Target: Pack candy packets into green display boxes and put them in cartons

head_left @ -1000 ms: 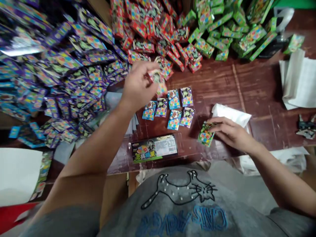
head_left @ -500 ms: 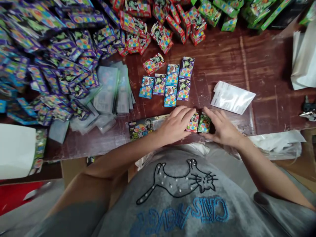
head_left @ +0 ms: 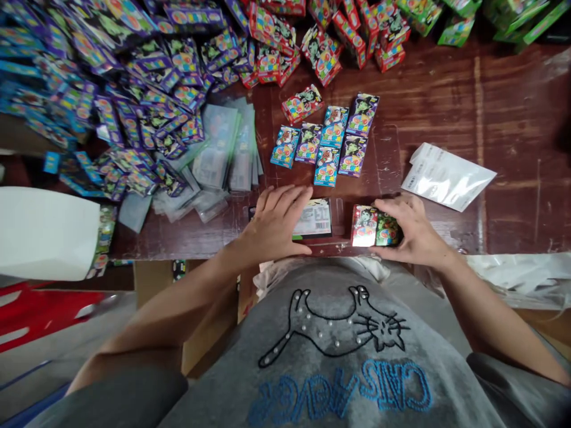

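My left hand (head_left: 279, 223) lies palm down with fingers spread over a clear plastic packet with a printed card (head_left: 319, 220) inside, near the table's front edge. Part of the packet is hidden under the hand. To the right, my right hand (head_left: 413, 232) grips a small green box (head_left: 387, 229) between thumb and fingers. A small red box (head_left: 364, 226) stands against the green one, on its left. Just beyond my hands lie blue boxes (head_left: 328, 166) and purple boxes (head_left: 353, 156), faces up, with another red box (head_left: 302, 104) behind them.
Heaps of purple boxes (head_left: 147, 89), red boxes (head_left: 321, 53) and green boxes (head_left: 457, 27) cover the far side. Clear plastic sleeves (head_left: 216, 148) lie left of centre. A white packet (head_left: 448, 176) rests on the right, and a white sheet (head_left: 49, 232) sticks out at the left edge.
My left hand has left the red box and moved left onto the packet, uncovering its printed card. My right hand stays at the green box. The view has shifted, so things appear further right.
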`<act>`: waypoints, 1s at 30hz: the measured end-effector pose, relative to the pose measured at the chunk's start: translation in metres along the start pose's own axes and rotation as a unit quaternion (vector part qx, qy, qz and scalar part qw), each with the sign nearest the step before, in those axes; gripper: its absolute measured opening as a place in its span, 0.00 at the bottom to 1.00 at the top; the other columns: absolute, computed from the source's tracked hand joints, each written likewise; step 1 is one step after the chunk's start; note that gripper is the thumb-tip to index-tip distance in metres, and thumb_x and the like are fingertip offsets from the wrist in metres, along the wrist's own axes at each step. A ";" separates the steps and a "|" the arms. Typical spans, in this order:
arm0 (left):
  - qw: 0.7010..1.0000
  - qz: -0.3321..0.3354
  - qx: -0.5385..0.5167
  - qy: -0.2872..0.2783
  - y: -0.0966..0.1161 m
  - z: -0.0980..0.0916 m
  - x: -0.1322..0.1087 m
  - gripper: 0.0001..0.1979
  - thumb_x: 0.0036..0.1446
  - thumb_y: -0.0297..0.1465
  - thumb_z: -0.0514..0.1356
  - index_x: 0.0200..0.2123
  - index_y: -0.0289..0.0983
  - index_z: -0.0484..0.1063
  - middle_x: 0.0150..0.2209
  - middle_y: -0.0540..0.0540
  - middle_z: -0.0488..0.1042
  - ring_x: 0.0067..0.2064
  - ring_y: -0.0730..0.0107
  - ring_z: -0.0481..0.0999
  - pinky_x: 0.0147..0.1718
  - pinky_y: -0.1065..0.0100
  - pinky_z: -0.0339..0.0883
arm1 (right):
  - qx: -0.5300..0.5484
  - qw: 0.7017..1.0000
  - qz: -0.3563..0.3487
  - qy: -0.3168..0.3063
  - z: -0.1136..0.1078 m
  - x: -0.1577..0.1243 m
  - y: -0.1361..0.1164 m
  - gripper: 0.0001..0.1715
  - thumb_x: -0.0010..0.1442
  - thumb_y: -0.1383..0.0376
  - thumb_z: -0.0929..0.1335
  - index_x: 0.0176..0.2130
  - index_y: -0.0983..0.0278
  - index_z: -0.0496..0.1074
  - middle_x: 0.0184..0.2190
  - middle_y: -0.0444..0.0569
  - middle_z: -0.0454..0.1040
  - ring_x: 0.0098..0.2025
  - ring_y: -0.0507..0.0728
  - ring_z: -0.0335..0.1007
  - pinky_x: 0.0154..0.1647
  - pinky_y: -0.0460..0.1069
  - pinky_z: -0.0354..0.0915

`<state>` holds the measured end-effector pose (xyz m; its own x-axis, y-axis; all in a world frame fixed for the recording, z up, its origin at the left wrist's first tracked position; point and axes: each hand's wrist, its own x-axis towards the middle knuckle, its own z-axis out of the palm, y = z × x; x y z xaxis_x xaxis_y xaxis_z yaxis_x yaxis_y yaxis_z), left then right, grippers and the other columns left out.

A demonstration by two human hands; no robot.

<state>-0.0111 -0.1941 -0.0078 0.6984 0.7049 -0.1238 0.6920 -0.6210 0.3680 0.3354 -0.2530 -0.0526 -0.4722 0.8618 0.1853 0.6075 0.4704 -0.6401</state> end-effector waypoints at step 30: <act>0.999 -0.014 -0.042 0.032 -0.004 0.028 -0.005 0.52 0.53 0.47 0.77 0.74 0.40 0.61 0.66 0.35 0.71 0.63 0.40 0.69 0.64 0.45 0.64 | 0.022 0.996 -0.061 -0.064 0.002 0.032 0.012 0.29 0.68 0.50 0.75 0.65 0.44 0.74 0.71 0.48 0.71 0.69 0.67 0.72 0.81 0.77 0.47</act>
<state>-0.0123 -0.2045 -0.0349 0.6642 0.7437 -0.0763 0.6914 -0.5722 0.4411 0.3265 -0.2202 -0.0561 -0.6198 0.7666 0.1681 0.5136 0.5582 -0.6517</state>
